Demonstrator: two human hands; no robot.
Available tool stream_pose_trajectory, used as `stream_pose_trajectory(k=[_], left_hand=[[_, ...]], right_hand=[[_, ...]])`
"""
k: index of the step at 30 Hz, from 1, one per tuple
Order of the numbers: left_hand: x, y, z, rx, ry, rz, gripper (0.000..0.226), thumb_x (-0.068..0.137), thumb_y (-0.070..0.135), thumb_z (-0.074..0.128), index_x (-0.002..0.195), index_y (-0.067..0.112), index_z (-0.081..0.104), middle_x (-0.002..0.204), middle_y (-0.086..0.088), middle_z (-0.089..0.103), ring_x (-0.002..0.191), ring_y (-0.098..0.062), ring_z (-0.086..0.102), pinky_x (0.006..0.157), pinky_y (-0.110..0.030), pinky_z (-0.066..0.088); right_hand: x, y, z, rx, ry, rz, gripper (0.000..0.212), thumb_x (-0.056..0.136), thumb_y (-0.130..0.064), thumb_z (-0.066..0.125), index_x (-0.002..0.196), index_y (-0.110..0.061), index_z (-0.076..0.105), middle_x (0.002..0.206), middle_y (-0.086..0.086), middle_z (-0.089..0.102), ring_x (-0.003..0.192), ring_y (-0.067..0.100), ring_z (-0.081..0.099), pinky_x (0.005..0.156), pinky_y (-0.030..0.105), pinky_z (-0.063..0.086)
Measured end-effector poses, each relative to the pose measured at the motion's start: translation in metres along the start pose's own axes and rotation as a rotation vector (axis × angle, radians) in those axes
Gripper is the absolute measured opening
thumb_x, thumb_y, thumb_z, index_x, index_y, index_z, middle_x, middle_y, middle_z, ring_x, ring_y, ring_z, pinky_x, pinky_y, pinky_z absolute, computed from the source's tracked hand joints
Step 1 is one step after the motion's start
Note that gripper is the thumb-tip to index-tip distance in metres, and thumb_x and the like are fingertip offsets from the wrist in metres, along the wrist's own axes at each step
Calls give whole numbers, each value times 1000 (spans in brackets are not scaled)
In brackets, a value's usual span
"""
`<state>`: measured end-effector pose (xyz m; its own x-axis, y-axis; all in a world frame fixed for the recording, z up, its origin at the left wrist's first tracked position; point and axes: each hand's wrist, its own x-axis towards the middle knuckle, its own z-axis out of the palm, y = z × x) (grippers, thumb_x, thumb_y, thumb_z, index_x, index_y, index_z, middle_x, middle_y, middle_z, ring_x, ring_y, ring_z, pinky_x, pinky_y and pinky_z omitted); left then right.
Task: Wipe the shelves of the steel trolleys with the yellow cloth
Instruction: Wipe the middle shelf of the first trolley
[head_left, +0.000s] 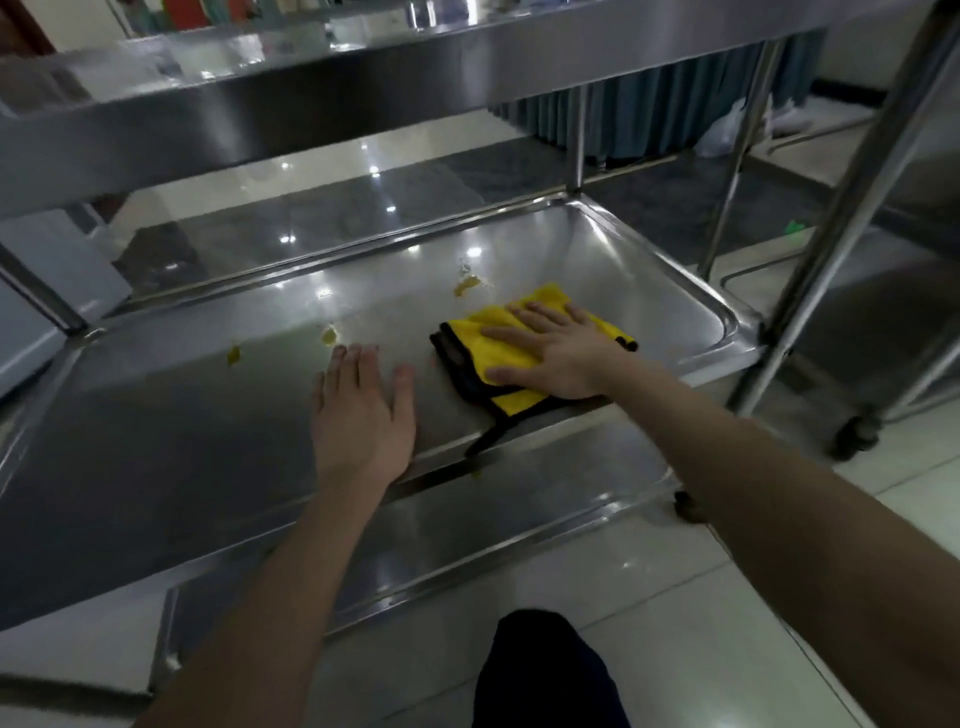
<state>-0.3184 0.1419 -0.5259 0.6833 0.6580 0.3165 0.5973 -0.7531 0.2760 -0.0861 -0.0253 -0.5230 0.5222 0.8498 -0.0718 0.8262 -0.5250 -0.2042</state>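
Right hand lies flat with fingers spread wide, pressing down on the yellow cloth, gripping nothing. The folded, black-trimmed cloth sits under the palm near the front edge of the middle shelf, toward its right end, with one dark corner reaching the front rim. Left hand rests flat on bare steel just left of the cloth, fingers straight, apart from it. Yellowish smears mark the shelf behind and to the left of the hands. An upper shelf spans above and a lower shelf below. A second trolley stands to the right on a pale tiled floor, with a blue curtain behind.
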Motion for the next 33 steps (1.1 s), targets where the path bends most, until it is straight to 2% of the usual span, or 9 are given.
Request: stream_pose_trajectory(k=[4, 8, 13, 16, 20, 24, 27, 31, 33], left_hand=[[-1, 1, 2, 4, -17, 16, 76, 108, 57, 13, 160, 12, 45, 169, -13, 44, 160, -31, 33, 132, -54, 23], [-3, 6, 3, -11, -6, 44, 76, 108, 57, 14, 160, 10, 43, 168, -15, 44, 157, -33, 37, 132, -54, 25], [-1, 2, 0, -15, -7, 47, 78, 107, 56, 14, 161, 8, 43, 168, -16, 44, 156, -35, 39, 131, -53, 25], [-1, -4, 0, -22, -11, 32, 80, 106, 59, 12, 162, 11, 42, 170, -14, 42, 158, -33, 37, 132, -53, 24], [1, -5, 2, -28, -14, 23, 82, 105, 62, 10, 162, 13, 42, 171, -12, 41, 159, -32, 36, 133, -54, 24], [0, 3, 2, -17, -20, 33, 77, 107, 60, 13, 161, 14, 42, 170, -13, 42, 158, -32, 36, 132, -55, 25], [-1, 10, 0, -10, -15, 50, 74, 107, 57, 16, 158, 13, 44, 167, -14, 45, 156, -34, 39, 130, -56, 27], [0, 8, -1, 5, -10, 60, 74, 106, 55, 20, 157, 9, 47, 164, -18, 48, 154, -38, 42, 128, -58, 29], [0, 5, 0, 2, -16, 50, 74, 106, 56, 20, 157, 10, 47, 165, -18, 48, 154, -38, 42, 128, -58, 30]], right_hand=[[-19, 94, -25, 9, 29, 301, 103, 69, -108, 9, 161, -62, 7, 179, -13, -1, 165, 15, -4, 130, 60, -4], [4, 61, -14, -32, 21, 519, 95, 79, -99, 9, 164, -57, 3, 179, 2, -10, 164, 34, -10, 121, 75, -12], [38, -65, 12, -69, -32, 171, 100, 73, -105, 3, 163, -61, 0, 179, 3, -10, 164, 36, -13, 117, 76, -17], [36, -59, 11, -34, -14, 69, 103, 70, -108, 7, 162, -63, 4, 179, -5, -7, 165, 26, -11, 124, 67, -15], [20, 39, -16, -13, 34, 191, 105, 69, -108, 13, 163, -60, 7, 179, -12, 1, 165, 15, -3, 131, 54, -4], [-2, 110, -34, -11, 60, 431, 104, 72, -107, 13, 163, -58, 7, 180, -8, -1, 165, 22, -3, 129, 61, -7], [-3, 75, -25, -44, 50, 461, 93, 83, -99, 11, 165, -56, 5, 180, 0, -3, 165, 31, -4, 126, 69, -7], [-14, -22, 3, -71, 40, 175, 97, 78, -102, 2, 164, -58, 6, 180, 2, 0, 165, 33, -4, 122, 73, -9], [-23, -44, 10, -57, 30, 86, 97, 77, -103, 6, 164, -59, 8, 180, 1, -1, 165, 33, -5, 123, 73, -10]])
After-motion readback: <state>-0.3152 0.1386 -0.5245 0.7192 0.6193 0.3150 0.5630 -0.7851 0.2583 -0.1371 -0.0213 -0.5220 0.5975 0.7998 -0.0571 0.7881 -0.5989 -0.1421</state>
